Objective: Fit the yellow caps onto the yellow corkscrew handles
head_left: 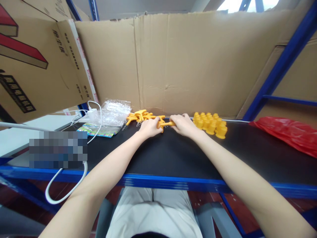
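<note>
Above the black tabletop, my left hand [150, 128] and my right hand [183, 125] face each other, fingers closed. Between them stretches a yellow-orange plastic piece [165, 124]; each hand grips one end of it. The fingers cover much of its shape, and I cannot tell whether it is one part or two joined. Just behind my left hand lies a heap of orange branched plastic pieces [140, 114]. To the right of my right hand, several yellow cup-like plastic pieces [209, 124] stand close together in rows.
Clear plastic bags [115, 112] and a colourful flat packet [99, 130] lie at the left, near a white cable [101, 112]. A red plastic bag [287, 134] rests at the right. Cardboard [198, 66] walls the back; a blue metal edge [170, 181] runs along the front.
</note>
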